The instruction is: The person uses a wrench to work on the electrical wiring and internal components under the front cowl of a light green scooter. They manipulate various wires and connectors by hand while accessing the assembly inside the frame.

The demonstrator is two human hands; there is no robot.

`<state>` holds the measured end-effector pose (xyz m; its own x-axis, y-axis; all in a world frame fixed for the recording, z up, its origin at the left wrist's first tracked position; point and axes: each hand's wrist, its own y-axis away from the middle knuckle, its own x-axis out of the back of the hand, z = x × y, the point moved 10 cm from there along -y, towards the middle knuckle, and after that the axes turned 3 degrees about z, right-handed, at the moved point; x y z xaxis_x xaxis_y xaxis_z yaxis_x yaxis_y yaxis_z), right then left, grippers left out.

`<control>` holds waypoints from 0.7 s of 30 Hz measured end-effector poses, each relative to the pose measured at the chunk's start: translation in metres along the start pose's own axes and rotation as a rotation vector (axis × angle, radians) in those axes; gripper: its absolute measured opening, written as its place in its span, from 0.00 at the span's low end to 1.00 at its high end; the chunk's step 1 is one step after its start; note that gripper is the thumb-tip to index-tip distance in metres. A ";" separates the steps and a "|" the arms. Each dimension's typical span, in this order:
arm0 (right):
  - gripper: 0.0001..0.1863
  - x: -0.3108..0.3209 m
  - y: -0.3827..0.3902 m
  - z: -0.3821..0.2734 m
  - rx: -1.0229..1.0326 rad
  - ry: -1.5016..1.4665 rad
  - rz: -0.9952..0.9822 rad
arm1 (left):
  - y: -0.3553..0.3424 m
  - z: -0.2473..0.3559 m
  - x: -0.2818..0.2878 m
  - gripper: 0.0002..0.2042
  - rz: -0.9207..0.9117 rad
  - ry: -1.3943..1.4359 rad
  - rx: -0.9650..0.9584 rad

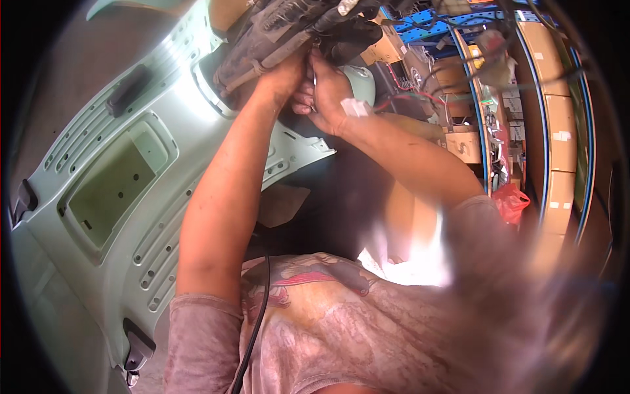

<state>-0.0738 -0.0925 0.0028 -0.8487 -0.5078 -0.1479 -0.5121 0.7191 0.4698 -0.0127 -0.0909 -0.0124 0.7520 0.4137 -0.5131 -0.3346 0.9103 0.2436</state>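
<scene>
Head | left hand (289, 73), right hand (329, 93) | close together | at grimy assembly (272, 34)

the short-sleeved shirt (328, 335) was mauve-brown with a reddish print (308, 279); a black cable (264, 302) crossed it, and a white patch (356, 108) marked the right wrist (337, 123).

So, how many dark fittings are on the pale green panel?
3: the upper dark fitting sits above the recess in the panel, the left dark fitting at its left edge, the lower dark fitting near its bottom. The left forearm may hide more.
</scene>
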 end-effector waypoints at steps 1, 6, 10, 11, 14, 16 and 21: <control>0.16 0.006 0.002 -0.002 0.018 0.020 0.013 | -0.004 0.013 0.001 0.18 0.053 -0.003 -0.200; 0.14 0.019 0.039 -0.010 0.057 -0.243 -0.155 | -0.038 -0.025 0.006 0.16 0.033 0.300 -0.218; 0.14 0.034 0.091 -0.015 0.113 -0.423 -0.204 | -0.093 -0.040 0.019 0.14 -0.225 0.378 -0.165; 0.14 0.020 0.103 -0.017 0.121 -0.470 -0.271 | -0.104 -0.025 0.046 0.14 -0.332 0.379 -0.276; 0.16 0.055 0.109 0.002 0.177 -0.633 -0.284 | -0.072 -0.039 -0.011 0.15 -0.686 1.870 0.886; 0.16 0.100 0.106 0.014 0.243 -0.697 -0.218 | -0.008 -0.011 -0.085 0.14 -0.007 3.196 2.121; 0.17 0.099 0.090 0.062 0.217 -0.818 -0.167 | -0.022 0.012 -0.018 0.10 0.425 3.933 1.849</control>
<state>-0.2121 -0.0486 -0.0235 -0.5456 -0.1732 -0.8199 -0.5819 0.7824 0.2219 -0.0119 -0.1184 0.0008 0.2979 0.3302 0.8956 0.0434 0.9326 -0.3583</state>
